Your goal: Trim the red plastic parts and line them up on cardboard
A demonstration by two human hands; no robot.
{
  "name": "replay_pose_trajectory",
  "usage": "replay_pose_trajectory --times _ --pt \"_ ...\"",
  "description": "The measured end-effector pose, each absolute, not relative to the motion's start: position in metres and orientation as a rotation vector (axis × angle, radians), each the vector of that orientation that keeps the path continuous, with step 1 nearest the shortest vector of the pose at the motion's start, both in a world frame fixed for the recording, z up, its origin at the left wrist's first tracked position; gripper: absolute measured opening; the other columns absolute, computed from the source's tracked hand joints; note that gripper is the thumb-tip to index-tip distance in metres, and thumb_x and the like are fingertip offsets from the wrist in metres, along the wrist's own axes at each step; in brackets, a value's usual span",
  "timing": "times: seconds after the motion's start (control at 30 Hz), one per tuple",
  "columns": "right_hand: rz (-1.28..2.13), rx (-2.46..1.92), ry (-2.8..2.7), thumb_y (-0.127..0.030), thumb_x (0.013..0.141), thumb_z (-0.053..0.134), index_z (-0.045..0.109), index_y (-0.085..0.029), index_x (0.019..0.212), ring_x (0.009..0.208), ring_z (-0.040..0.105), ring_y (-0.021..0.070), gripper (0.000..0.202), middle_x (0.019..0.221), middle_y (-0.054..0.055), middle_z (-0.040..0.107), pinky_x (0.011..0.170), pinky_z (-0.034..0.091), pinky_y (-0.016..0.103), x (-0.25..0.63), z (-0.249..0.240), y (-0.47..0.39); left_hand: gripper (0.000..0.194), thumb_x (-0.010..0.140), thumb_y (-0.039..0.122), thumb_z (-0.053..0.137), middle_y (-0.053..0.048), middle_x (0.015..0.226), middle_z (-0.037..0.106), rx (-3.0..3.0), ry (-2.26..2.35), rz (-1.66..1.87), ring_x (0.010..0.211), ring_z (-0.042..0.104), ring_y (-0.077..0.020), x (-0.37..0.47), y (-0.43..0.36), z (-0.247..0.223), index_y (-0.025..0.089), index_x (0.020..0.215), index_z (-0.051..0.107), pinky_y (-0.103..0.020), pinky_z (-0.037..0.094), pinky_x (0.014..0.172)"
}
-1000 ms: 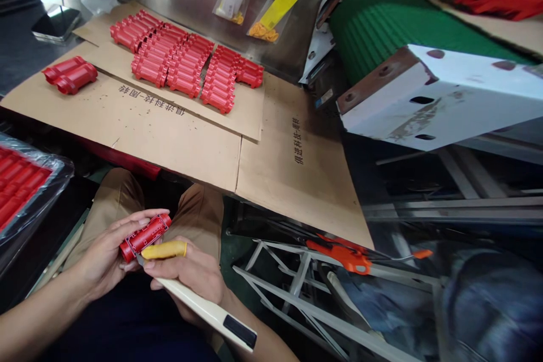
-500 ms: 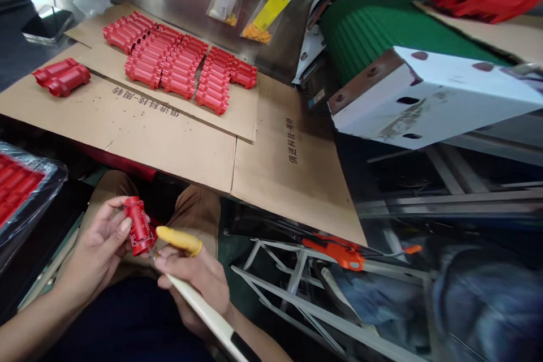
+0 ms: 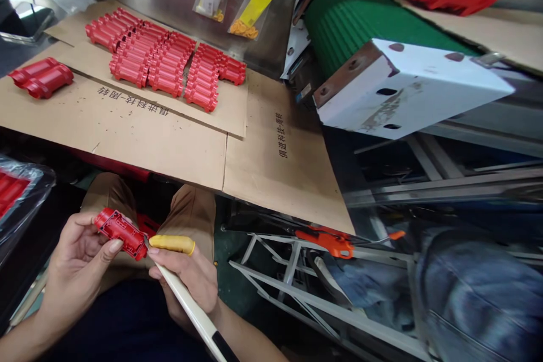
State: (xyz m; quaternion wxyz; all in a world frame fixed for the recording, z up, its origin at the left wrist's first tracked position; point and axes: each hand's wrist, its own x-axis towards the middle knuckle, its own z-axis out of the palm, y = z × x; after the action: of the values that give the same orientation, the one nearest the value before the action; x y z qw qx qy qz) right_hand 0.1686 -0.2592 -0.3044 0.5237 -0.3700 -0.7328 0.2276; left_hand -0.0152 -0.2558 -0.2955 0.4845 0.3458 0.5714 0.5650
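Note:
My left hand (image 3: 82, 260) grips a red plastic part (image 3: 121, 232) above my lap, thumb on its near side. The part lies tilted, its lower right end toward my other hand. My right hand (image 3: 186, 271), with a yellow cot on one finger, is closed around a white-handled tool (image 3: 186, 302). The tool's tip meets the right end of the red part; the exact contact is too small to make out. Several rows of similar red parts (image 3: 163, 59) rest on cardboard (image 3: 169, 138), and a separate red group (image 3: 42, 77) lies at its left.
A green ribbed conveyor (image 3: 348, 22) with a white metal end (image 3: 416, 90) stands at the right. Clear bags (image 3: 250, 11) hang behind the cardboard. An orange tool (image 3: 328, 243) lies beyond the cardboard's near edge. A plastic-lined bin (image 3: 31, 209) is at left.
The red part in my left hand has turned from nearly upright to a slant, its upper end swinging left. The tool tip stays by its lower end. The whole view has shifted slightly.

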Motion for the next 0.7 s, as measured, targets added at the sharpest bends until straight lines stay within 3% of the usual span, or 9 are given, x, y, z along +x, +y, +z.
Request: replay_pose_trajectory --times 0.53,0.7 --pt "0.603 -0.898 -1.670 -0.012 0.102 0.064 0.070 -0.010 0.120 0.108 0.077 0.0210 0.019 0.107 0.013 0.081 0.095 0.066 0.029 0.164 -0.304 -0.264 0.027 0.086 0.026 0.085 0.002 0.101 0.079 0.853 1.205 1.405 0.086 0.076 -0.0167 -0.027 -0.256 -0.319 0.029 0.108 0.069 -0.023 0.067 0.079" --pt "0.632 -0.906 -1.645 -0.016 0.104 0.062 0.070 -0.012 0.120 0.107 0.077 0.0211 0.018 0.106 0.012 0.081 0.095 0.066 0.030 0.164 -0.303 -0.267 0.026 0.088 0.027 0.084 0.002 0.098 0.078 0.870 1.220 1.417 0.080 0.076 -0.0149 -0.028 -0.255 -0.317 0.028 0.108 0.069 -0.021 0.067 0.074"
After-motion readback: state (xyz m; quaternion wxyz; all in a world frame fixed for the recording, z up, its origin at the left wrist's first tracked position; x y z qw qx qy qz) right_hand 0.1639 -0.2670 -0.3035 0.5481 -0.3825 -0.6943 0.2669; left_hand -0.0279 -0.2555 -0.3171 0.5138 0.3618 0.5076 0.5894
